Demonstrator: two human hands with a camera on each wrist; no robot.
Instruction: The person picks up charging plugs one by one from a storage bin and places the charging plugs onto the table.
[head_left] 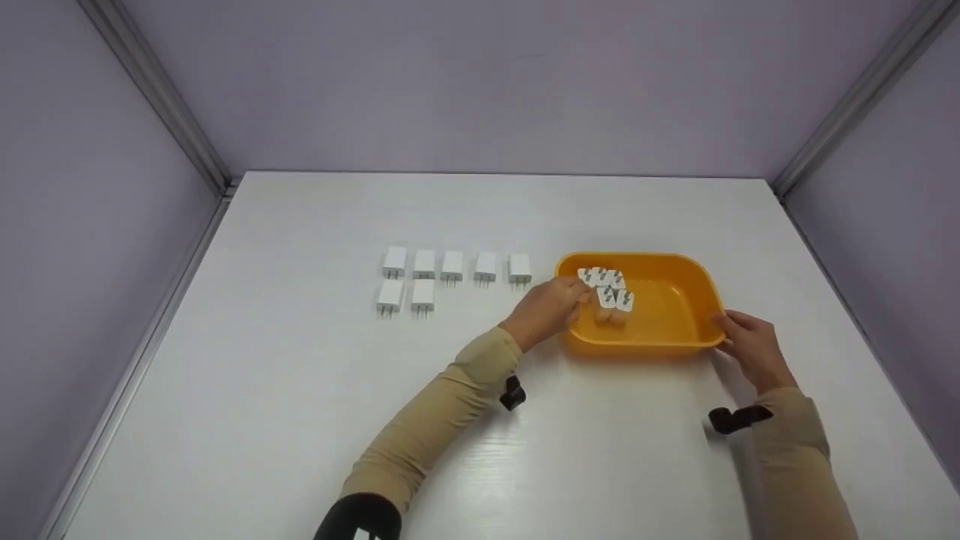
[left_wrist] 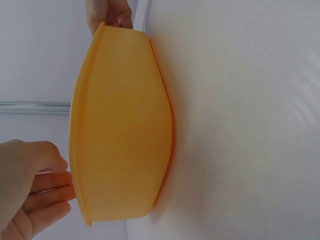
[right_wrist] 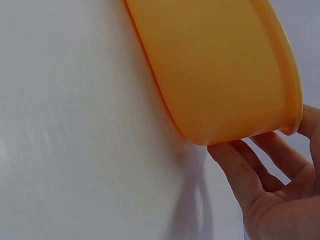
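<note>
An orange plastic bin [head_left: 679, 300] sits on the table at the right. Inside its left part stand several white charger plugs [head_left: 615, 279], prongs up. My left hand [head_left: 549, 309] reaches over the bin's left rim, close beside these plugs. In the left wrist view its fingers [left_wrist: 50, 197] are bent at the rim; the rim hides what lies beyond some fingertips, so any hold there cannot be made out. My right hand [head_left: 754, 349] holds the bin's right end. In the right wrist view, this hand's fingers [right_wrist: 240, 172] press the outer wall below the rim.
Left of the bin, several more white charger plugs [head_left: 452, 266] lie in two rows on the white table [head_left: 300, 375], prongs towards me. Pale walls [head_left: 480, 90] enclose the back and sides. Black straps with small mounts sit on both wrists.
</note>
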